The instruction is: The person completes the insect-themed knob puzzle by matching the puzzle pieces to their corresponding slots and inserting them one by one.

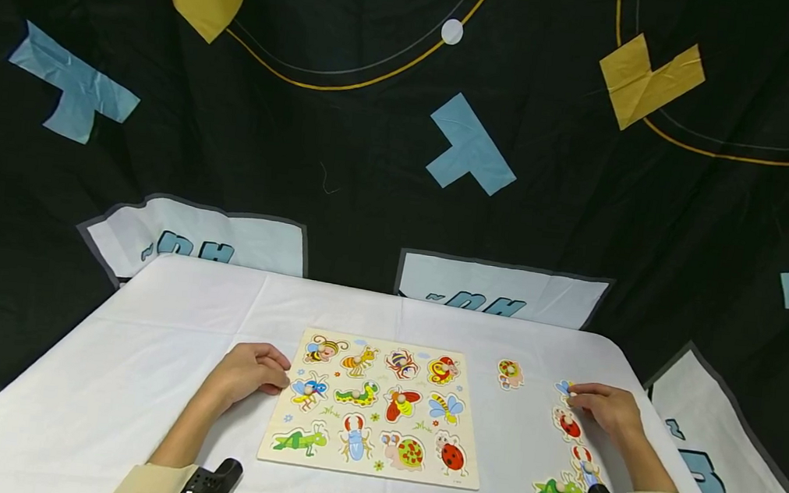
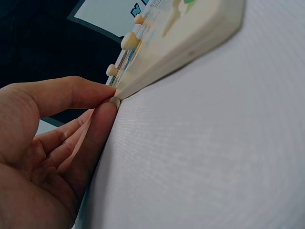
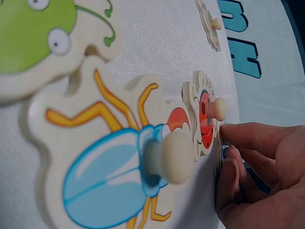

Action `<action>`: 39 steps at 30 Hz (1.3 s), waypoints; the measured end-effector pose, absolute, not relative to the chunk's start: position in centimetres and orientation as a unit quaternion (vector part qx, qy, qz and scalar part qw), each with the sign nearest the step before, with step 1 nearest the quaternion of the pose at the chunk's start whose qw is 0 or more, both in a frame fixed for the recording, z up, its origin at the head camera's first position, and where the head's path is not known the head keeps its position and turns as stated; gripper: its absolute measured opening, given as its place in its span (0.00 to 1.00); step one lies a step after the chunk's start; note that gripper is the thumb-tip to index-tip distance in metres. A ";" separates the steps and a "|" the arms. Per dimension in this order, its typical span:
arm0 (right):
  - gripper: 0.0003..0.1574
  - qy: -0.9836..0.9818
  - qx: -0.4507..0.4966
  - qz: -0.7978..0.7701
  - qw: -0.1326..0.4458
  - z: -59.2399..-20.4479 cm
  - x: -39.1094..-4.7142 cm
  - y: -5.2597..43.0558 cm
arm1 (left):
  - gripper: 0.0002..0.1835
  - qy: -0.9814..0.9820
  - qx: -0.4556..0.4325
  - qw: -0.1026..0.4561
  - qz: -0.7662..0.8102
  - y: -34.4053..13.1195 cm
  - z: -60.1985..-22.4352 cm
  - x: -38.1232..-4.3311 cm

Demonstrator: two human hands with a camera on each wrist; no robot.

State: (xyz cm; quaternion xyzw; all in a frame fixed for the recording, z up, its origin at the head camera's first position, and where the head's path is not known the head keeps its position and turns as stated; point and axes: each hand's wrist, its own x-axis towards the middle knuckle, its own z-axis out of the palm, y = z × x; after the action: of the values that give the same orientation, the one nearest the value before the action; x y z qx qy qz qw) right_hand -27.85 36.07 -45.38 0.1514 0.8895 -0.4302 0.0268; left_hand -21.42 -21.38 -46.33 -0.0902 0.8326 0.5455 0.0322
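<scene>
A wooden insect puzzle board (image 1: 375, 472) lies flat on the table. My left hand (image 1: 249, 375) pinches its left edge between thumb and fingertip, as the left wrist view shows closely. At the far right, my right hand (image 1: 609, 410) pinches a blue-winged dragonfly piece (image 1: 563, 388), mostly hidden by the fingers. Nearer than that piece lie a ladybug piece (image 3: 205, 119), a blue stag beetle piece (image 3: 107, 179) and a green grasshopper piece (image 1: 556, 490), each with a wooden knob. A snail piece (image 1: 510, 374) sits between board and right hand.
Knobbed pieces such as a caterpillar (image 1: 356, 393) and a spider (image 1: 401, 364) sit in the board's upper two rows. Its bottom row shows pictures without knobs. The white tablecloth (image 1: 108, 378) spreads below, with a black patterned curtain (image 1: 343, 187) behind.
</scene>
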 end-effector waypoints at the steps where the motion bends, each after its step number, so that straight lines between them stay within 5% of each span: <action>1: 0.19 0.890 0.153 -0.430 0.027 -45.4 -27.8 36.0 | 0.15 0.834 -0.089 0.032 0.544 -21.4 -46.3 -21.4; 39: 0.19 0.901 0.139 -0.412 0.012 -43.6 -27.4 34.7 | 0.15 0.833 -0.091 0.031 0.545 -21.2 -45.9 -21.1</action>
State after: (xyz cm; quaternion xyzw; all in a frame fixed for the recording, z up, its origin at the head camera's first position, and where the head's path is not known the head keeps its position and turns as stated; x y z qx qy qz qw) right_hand -27.43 34.65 -43.64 0.1386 0.9007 -0.4116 0.0117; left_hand -21.12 -21.22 -45.92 -0.0907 0.8330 0.5449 0.0314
